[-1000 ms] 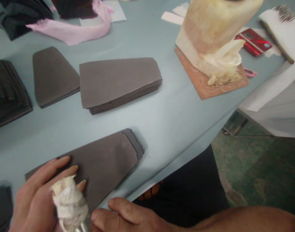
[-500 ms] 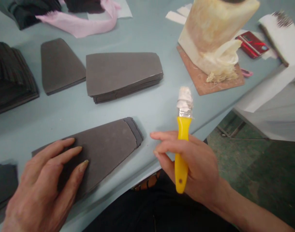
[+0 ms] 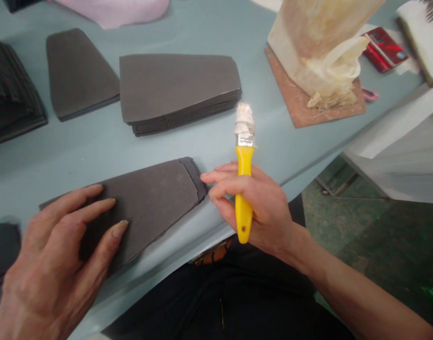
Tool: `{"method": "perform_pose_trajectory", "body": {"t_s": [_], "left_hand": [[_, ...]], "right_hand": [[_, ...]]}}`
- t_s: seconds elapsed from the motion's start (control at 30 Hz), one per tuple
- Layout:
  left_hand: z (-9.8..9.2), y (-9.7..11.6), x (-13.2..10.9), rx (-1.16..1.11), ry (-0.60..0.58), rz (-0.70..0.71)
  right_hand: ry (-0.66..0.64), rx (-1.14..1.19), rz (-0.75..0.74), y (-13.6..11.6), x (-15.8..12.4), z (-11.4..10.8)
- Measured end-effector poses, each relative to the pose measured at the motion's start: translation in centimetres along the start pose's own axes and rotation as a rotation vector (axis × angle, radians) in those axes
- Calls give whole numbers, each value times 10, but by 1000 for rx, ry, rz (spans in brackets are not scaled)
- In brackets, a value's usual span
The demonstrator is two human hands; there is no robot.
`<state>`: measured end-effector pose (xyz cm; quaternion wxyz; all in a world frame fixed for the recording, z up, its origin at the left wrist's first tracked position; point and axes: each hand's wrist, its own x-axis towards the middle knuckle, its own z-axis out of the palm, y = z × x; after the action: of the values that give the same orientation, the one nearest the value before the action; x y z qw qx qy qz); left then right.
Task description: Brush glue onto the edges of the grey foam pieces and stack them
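My left hand lies with fingers spread on a stack of dark grey tapered sheets at the table's near edge. The right end of that stack is stepped, with lower layers showing past the top sheet. In my right hand is a paintbrush with a yellow handle, held upright between the fingers. Its bristle end is wrapped or caked in something whitish. The fingertips of my right hand are at the stack's stepped end; whether they touch it I cannot tell.
Farther back lie a thick stack of similar sheets and a thinner one. A taller dark pile stands at left. A glue-stained whitish container rests on a brown board, near a red object. Pink cloth lies at the back.
My right hand has moved left with the paintbrush, up to the stack's stepped end. My left hand stays on the sheets. The view has tilted slightly downward.
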<state>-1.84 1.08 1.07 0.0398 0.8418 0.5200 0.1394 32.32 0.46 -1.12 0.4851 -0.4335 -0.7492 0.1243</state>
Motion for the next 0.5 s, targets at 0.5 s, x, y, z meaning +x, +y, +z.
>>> {"method": "perform_pose_trajectory", "body": {"t_s": [0.5], "left_hand": [[-7, 35, -1, -14, -45, -44]], "right_hand": [[-37, -31, -8, 3, -3, 8]]}}
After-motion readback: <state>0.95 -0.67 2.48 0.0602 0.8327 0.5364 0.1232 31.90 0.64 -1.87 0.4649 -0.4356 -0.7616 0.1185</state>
